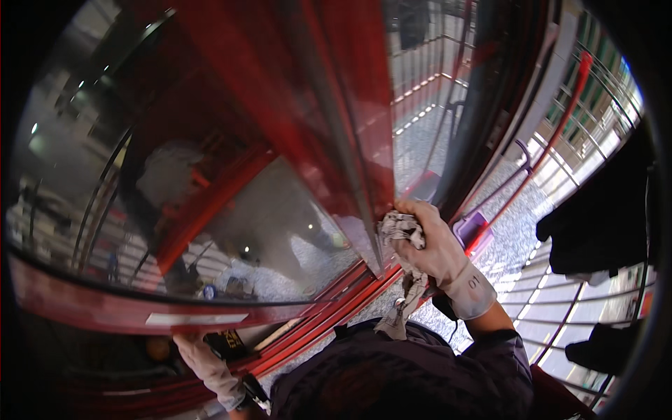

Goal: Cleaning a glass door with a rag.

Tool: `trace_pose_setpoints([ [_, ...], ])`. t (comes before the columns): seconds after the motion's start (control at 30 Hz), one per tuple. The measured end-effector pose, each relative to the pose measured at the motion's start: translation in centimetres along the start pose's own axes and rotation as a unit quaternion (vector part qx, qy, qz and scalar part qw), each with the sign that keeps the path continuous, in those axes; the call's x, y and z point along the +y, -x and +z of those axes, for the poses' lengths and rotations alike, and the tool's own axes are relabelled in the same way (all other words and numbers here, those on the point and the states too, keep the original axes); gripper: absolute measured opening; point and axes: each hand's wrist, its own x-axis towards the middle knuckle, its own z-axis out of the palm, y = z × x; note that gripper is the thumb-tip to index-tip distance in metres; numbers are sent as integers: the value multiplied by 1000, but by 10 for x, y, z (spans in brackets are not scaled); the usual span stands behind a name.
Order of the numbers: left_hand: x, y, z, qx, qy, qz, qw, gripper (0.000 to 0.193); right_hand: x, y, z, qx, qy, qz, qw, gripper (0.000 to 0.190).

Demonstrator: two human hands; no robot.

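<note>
My right hand point(438, 252), in a whitish glove with a mark on its cuff, is closed on crumpled printed paper point(401, 228). It presses the paper to the edge of a red-framed glass panel point(262, 236); a loose strip of the paper hangs below the hand. At the lower left my left hand point(205, 365), also gloved, reaches up to the panel's red bottom rail point(121, 315). Its fingertips are hidden at the rail, so its hold cannot be made out. A pale strip point(197, 318) lies along that rail. The glass carries blurred reflections.
A purple dustpan point(472, 231) and a long red pole point(559, 131) stand right of my right hand on speckled flooring point(512, 210). Metal railings point(551, 302) and dark hanging cloth point(593, 210) are farther right. Red floor tracks point(315, 325) run beneath the panel.
</note>
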Motion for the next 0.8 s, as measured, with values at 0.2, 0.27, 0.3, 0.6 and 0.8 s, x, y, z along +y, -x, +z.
trace_pose_setpoints([
  [0.2, -26, -17, 22, -166, 178, 94, 965, 56, 3, 13, 9, 24, 4, -19, 1000, 60],
  [0.27, -31, -17, 32, -242, 310, 93, 915, 62, -9, 10, 13, -2, 36, -51, 998, 60],
  [0.3, -35, -18, 29, -264, 273, 83, 921, 71, -10, 11, 18, -6, 29, -41, 999, 60],
  [0.6, -4, -25, 90, -454, 301, 132, 828, 51, -25, 18, 34, -14, 29, -31, 999, 60],
  [0.8, 55, -10, 145, -545, 275, 24, 792, 53, -13, 24, 34, 15, 48, -37, 998, 62],
])
